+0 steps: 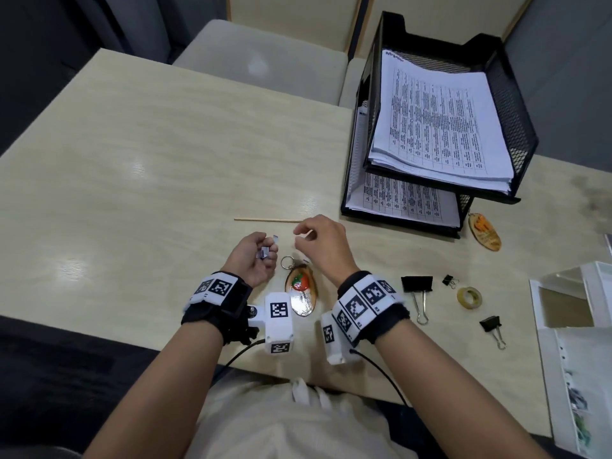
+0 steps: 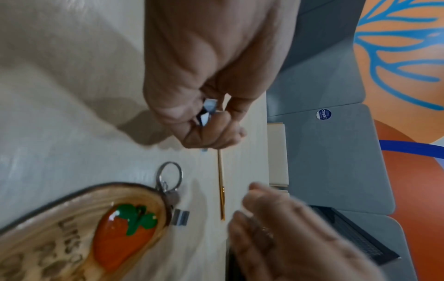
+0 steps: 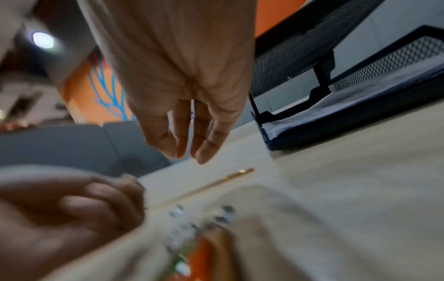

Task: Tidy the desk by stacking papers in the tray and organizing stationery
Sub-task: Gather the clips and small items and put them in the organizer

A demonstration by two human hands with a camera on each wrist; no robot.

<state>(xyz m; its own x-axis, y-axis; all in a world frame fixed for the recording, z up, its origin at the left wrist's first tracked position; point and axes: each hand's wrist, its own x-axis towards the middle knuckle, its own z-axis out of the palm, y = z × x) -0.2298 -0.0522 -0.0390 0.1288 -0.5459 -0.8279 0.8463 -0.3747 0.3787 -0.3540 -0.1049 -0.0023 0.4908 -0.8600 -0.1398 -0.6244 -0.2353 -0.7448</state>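
My left hand (image 1: 269, 249) hovers just above the desk, its fingers curled round a few small silver staple strips (image 1: 265, 252); the left wrist view shows them pinched at the fingertips (image 2: 208, 114). My right hand (image 1: 299, 236) hangs beside it with loosely bent fingers (image 3: 204, 144) and nothing clearly held. Another staple strip (image 2: 180, 217) lies on the desk by the ring of a wooden carrot keychain (image 1: 301, 289). A thin wooden stick (image 1: 268, 220) lies just beyond both hands. The black mesh two-tier tray (image 1: 516, 127) at the back right holds stacked printed papers (image 1: 440, 127).
Right of my hands lie three black binder clips (image 1: 416, 286), (image 1: 450, 280), (image 1: 493, 326) and a tape roll (image 1: 469, 297). A second wooden keychain (image 1: 485, 231) sits by the tray. A white box (image 1: 563, 299) and a plastic sleeve (image 1: 579, 376) occupy the right edge.
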